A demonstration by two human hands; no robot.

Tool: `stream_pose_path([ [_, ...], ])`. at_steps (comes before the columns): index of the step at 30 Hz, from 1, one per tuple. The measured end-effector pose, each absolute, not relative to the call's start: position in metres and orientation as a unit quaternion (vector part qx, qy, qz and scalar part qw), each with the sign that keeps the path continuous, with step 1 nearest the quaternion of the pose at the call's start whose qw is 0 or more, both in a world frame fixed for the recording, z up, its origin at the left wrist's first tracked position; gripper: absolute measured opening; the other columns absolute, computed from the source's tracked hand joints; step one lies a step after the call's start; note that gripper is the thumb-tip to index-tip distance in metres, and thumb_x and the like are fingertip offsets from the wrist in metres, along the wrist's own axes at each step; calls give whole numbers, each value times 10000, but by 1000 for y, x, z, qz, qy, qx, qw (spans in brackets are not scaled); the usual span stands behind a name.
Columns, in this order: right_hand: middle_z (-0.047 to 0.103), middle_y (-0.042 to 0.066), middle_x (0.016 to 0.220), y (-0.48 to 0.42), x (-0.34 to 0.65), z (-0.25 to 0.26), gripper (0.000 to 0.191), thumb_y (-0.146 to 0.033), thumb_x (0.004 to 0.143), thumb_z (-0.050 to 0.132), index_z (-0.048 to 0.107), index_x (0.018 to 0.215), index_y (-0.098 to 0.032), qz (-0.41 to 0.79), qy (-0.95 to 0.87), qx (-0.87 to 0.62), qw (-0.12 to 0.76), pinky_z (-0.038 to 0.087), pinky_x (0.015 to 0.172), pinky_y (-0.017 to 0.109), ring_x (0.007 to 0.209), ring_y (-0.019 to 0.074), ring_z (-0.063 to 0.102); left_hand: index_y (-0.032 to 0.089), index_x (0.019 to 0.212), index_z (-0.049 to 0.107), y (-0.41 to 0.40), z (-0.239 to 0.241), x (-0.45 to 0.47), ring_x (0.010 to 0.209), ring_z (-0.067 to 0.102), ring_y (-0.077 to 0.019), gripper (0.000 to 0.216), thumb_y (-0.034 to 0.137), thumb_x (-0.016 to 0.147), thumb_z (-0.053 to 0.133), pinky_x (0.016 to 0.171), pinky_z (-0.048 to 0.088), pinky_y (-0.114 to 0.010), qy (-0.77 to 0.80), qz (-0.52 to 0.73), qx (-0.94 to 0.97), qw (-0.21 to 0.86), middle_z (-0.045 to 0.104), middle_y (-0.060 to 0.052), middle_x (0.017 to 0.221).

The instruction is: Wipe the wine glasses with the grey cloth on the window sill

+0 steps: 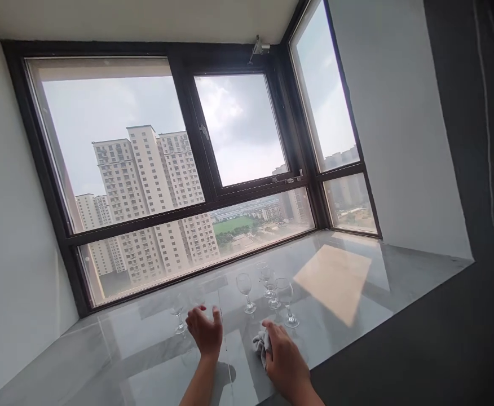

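Observation:
My left hand point(205, 331) hovers over the marble sill point(103, 344) with its fingers spread and nothing in it, just right of a lone wine glass point(179, 317). My right hand point(284, 356) rests near the sill's front edge, its fingers closed on a grey cloth point(260, 343). Beyond both hands stands a cluster of clear wine glasses: one point(245, 291) in the middle, one point(286, 300) closest to my right hand, and others point(268, 281) behind them.
A wide dark-framed bay window point(188, 169) rises behind the sill, with tower blocks outside. White walls close in the sill left and right. A dark wall point(462, 316) drops away from the sill's front edge on the right.

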State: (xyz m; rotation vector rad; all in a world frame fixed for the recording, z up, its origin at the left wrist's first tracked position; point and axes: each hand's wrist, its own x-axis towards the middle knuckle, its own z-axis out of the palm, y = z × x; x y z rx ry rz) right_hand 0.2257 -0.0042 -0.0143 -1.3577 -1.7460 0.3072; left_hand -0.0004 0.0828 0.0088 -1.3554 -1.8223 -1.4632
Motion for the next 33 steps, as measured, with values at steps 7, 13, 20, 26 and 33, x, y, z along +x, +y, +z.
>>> stream_pose_path([
  [7,640,118,1403,-11,227,-7,661,-16,783,445,562,1413,-182,140,-710,-565,396,458,1098,384,1359,279,547,194,1355,331,102,6,-23,1227,586,-282,539,385,889,523,976,471,-385,-774,-522,-357,11,593,-161,1290],
  [13,643,128,1396,-8,225,-9,670,-3,765,431,571,1402,-157,141,-709,-557,408,428,1135,410,1371,285,530,261,1386,372,115,3,-28,1187,658,-290,611,406,836,598,991,461,-396,-811,-449,-372,-48,680,-108,1309],
  [20,678,121,1342,-1,226,-17,665,-8,730,471,617,1353,-190,159,-696,-535,452,449,1117,423,1326,291,573,245,1238,551,110,10,-25,1071,711,-298,383,252,857,515,983,449,-444,-819,-409,-400,-49,773,-91,988],
  [26,699,117,1303,3,224,-24,656,-20,706,483,640,1314,-209,170,-668,-517,507,460,1105,419,1295,279,603,212,1251,588,75,7,-11,1121,670,-246,394,244,965,320,936,495,-366,-671,-499,-542,81,701,-121,1246],
  [33,736,92,1175,4,230,-26,495,-137,756,520,627,1229,-237,182,-628,-480,584,536,979,346,1123,245,694,223,1200,686,46,4,36,994,671,-248,434,95,900,400,993,437,-411,-551,-373,-729,162,734,-69,1013],
])
